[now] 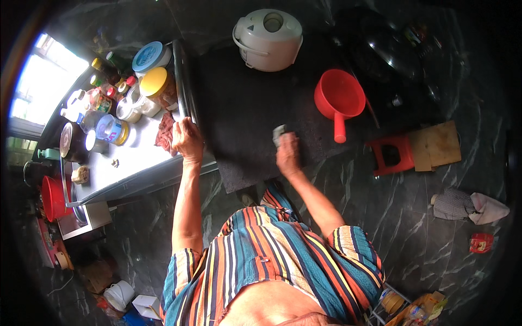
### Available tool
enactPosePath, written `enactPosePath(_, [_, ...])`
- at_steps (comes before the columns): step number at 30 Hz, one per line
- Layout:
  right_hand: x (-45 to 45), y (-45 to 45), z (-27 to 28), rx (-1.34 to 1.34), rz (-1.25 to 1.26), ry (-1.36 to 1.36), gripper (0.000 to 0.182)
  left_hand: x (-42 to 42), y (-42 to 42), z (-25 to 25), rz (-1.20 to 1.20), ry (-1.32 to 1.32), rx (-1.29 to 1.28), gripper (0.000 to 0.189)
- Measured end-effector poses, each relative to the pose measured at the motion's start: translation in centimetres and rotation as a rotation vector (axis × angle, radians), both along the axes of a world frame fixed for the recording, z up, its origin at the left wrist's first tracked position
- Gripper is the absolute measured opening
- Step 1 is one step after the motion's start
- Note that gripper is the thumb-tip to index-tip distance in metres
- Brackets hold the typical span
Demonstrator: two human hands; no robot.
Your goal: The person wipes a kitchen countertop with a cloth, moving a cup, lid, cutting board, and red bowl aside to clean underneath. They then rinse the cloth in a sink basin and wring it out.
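Note:
My left hand [189,140] is at the right edge of a metal-topped shelf [142,163], its fingers touching a crumpled reddish-brown cloth [165,133]; whether they grip it is hard to tell. On a dark flat surface [244,122] my right hand [289,150] holds a small greyish-white cloth or pad [279,134]. A red plastic dipper [339,93] lies up and right of that hand, its handle pointing towards me. Farther off stands a white rice cooker [269,40] with its carrying handle lowered. A jar with a yellow lid [154,82] is above my left hand.
Bottles and jars crowd the shelf, among them an oil bottle with a blue label [111,128]. At right are a red plastic stool [391,154], a cardboard piece [438,146] and a checked cloth [453,204]. A red bucket [53,198] stands at far left.

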State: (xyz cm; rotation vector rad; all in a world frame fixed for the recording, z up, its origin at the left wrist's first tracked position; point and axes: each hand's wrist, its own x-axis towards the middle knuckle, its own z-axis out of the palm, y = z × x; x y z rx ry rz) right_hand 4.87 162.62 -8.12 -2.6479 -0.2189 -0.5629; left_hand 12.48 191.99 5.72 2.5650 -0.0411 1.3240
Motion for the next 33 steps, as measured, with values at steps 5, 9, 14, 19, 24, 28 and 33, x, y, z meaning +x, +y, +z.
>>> enactPosePath(5, [-1.3,7.3,0.3,0.106,0.595,-0.098,0.038,-0.4,-0.6,0.9,0.047,0.066,0.061,0.004])
enactPosePath(9, [3.5,6.9,6.3,0.560,0.394,-0.090,0.039,-0.7,0.5,0.1,0.040,0.135,0.138,0.009])
enactPosePath(14, [21.2,-2.4,15.9,1.029,-0.275,-0.301,0.028,-1.3,0.3,0.8,0.128,0.156,0.003,0.005])
enactPosePath(19, [38.3,-14.9,12.1,0.920,-0.462,0.154,0.042,-1.3,0.7,0.2,0.180,0.167,0.028,0.004])
enactPosePath(24, [44.2,-17.0,5.8,1.251,-0.186,0.343,0.040,-1.1,0.3,0.0,0.205,0.136,0.002,0.002])
enactPosePath(28, [39.7,-11.3,10.4,1.336,-0.194,0.433,0.038,-2.1,0.2,1.3,0.209,0.132,-0.008,0.001])
enactPosePath(33, [38.2,-8.4,7.0,1.106,-0.172,0.295,0.036,-1.9,-0.3,1.9,0.207,0.147,-0.071,0.003])
